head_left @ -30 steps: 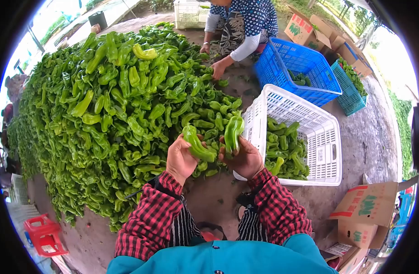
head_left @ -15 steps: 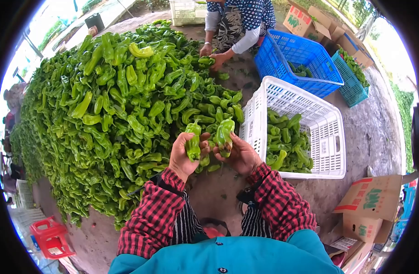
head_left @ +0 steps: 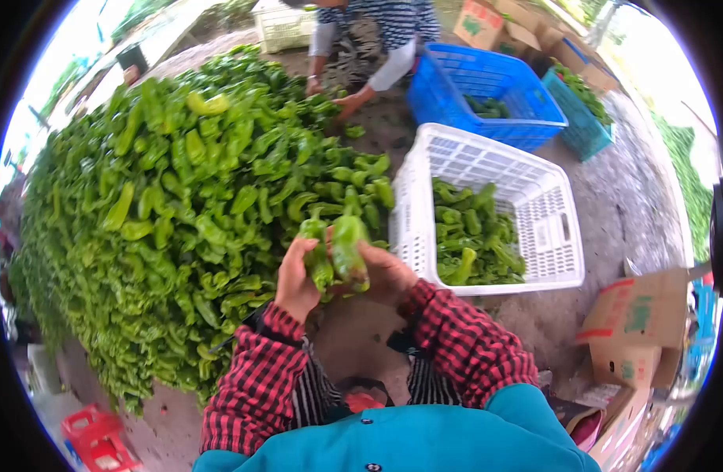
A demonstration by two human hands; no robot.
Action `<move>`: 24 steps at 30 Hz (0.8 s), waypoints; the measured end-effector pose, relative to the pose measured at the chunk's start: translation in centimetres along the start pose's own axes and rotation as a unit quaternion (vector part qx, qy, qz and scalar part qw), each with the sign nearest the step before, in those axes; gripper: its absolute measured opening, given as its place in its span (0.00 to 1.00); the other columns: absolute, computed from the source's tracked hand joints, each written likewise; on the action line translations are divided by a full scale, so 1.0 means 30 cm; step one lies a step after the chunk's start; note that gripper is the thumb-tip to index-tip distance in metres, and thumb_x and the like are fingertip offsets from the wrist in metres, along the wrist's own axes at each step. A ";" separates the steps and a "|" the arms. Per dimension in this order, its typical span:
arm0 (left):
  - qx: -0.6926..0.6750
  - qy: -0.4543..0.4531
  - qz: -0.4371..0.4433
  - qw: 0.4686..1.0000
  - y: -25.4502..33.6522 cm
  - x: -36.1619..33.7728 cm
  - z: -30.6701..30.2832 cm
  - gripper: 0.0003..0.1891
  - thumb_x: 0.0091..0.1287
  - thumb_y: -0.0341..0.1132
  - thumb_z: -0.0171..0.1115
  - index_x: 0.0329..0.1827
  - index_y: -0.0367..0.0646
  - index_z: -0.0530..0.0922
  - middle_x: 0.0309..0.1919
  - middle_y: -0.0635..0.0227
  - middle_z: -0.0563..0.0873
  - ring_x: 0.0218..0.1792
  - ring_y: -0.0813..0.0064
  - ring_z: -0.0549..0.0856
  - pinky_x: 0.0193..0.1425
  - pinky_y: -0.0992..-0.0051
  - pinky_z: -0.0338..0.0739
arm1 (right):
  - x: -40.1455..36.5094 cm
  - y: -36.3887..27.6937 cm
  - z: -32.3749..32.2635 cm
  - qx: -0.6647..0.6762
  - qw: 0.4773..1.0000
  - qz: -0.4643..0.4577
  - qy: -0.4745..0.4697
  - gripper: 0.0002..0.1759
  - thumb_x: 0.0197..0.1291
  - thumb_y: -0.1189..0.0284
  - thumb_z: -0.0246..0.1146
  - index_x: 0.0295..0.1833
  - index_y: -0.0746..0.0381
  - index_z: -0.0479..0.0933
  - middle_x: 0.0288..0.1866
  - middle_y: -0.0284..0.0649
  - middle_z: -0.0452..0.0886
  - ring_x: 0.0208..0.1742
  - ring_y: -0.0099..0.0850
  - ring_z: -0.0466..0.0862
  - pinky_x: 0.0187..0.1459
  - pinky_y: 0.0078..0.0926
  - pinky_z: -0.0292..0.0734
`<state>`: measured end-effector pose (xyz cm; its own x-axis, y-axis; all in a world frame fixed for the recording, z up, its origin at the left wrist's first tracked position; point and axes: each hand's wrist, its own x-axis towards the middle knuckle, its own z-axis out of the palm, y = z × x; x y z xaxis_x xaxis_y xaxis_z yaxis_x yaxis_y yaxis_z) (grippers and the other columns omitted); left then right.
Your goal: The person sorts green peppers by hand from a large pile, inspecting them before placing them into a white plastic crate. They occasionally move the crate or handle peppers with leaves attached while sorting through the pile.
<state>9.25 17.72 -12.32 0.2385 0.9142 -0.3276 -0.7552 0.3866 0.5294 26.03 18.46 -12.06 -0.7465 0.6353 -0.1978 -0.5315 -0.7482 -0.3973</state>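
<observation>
Holding, left hand (head_left: 294,277): the left-hand pepper (head_left: 317,258), green, roughly upright, thumb and fingers closed about it. Right hand (head_left: 386,271): gripping the right-hand pepper (head_left: 347,245), green, roughly upright, a brownish patch at its lower end (outline softened by motion blur). Both items are raised above the ground in front of the body, at the near edge of the heap.

Recent change: the two hands, apart half a second ago, have drawn together; the peppers, formerly separated by a gap, overlap in view. Whether they touch cannot be told. Bearing on the handling, as judged: the pair can be looked over together, with neither one let go.

Surroundings. Heap of green peppers (head_left: 180,189), large, on the ground to the left and ahead. White crate (head_left: 410,206), slatted, just beside the right hand, part-filled with green peppers. Blue crate (head_left: 499,77), beyond it, some green produce inside. Teal crate (head_left: 583,140), farther right, also bearing produce. Co-worker's hand (head_left: 353,101), at the heap's far edge; its contents cannot be told. Cardboard box (head_left: 633,313), lower right. Red stool (head_left: 94,429), lower left, blurred.
</observation>
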 end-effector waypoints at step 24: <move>0.348 0.101 0.024 0.932 -0.033 -0.012 0.025 0.23 0.68 0.48 0.46 0.60 0.44 0.68 0.44 0.74 0.78 0.40 0.81 0.77 0.38 0.80 0.69 | 0.004 0.010 -0.002 -0.049 0.993 -0.032 0.100 0.32 0.53 0.68 0.62 0.62 0.45 0.55 0.54 0.33 0.65 0.53 0.32 0.69 0.44 0.44 0.71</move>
<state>10.35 17.10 -12.14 0.0415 0.9184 -0.3935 -0.1655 0.3947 0.9038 25.80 18.32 -12.26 -0.6125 0.7136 -0.3400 -0.5261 -0.6891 -0.4984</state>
